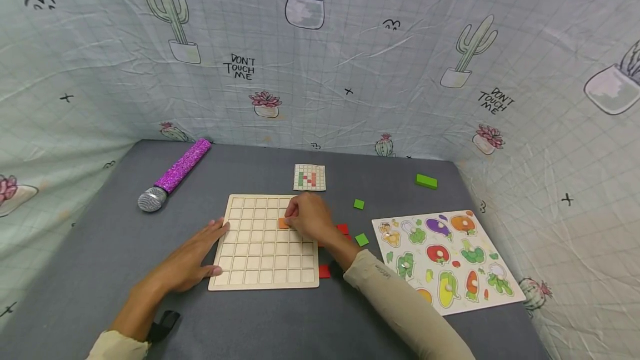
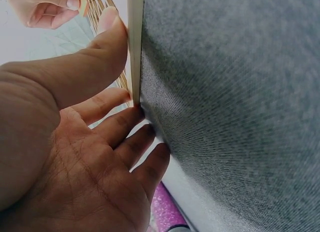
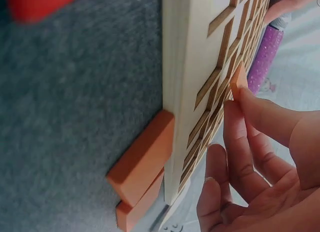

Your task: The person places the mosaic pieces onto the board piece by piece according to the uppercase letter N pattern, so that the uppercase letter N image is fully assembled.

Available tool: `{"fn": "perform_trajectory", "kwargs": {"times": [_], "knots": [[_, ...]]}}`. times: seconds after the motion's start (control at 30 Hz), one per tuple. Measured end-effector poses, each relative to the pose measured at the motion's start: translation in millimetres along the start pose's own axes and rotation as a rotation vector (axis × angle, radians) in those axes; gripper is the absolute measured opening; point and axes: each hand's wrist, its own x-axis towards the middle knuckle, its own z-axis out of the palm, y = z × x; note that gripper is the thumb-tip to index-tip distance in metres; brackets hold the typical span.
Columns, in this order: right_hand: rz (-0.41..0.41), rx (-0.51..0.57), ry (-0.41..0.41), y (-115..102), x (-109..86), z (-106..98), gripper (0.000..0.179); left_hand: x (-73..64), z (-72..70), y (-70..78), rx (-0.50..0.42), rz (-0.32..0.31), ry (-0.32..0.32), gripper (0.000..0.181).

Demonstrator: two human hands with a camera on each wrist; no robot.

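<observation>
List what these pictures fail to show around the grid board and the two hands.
- Head view: the right hand covers most of the orange tile, so its cell in the grid board is unclear.
- Head view: the pattern card is too small to read.
- Right wrist view: a red block is blurred and cut by the top edge.

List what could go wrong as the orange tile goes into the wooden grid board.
1. The right hand pinches the orange tile at an angle above a cell, so it may catch on the cell's ribs and jam.
2. The left hand only rests straight fingers against the edge of the grid board, so a hard push could slide the board.
3. The right sleeve hangs near loose red tiles and could scatter them.
</observation>
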Motion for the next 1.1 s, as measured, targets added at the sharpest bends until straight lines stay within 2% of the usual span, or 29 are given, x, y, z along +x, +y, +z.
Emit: {"fn": "perform_trajectory", "kwargs": {"times": [0.23, 0.4, 0.67, 0.97, 1.1], "knots": [[0.010, -0.064, -0.024, -4, 1.7, 1, 0.014, 0.7, -0.3, 1.5, -0.006, -0.012, -0.010, 0.091], [-0.003, -0.072, -0.034, -2, 1.6, 1, 0.014, 0.9, -0.3, 2.1, -0.008, -0.014, -0.012, 0.091], [-0.029, 0.029, -0.062, 4, -2.1, -6, 0.008, 0.2, 0.1, 1.1, -0.009, -0.010, -0.004, 0.091], [-0.053, 0.161, -0.041, 17, -8.7, -22, 0.005, 0.3, 0.5, 0.3, -0.003, -0.012, -0.006, 0.091], [-0.053, 0.164, -0.036, 26, -14.3, -30, 0.006, 0.6, 1.0, 0.4, -0.004, -0.010, -0.006, 0.091]]}}
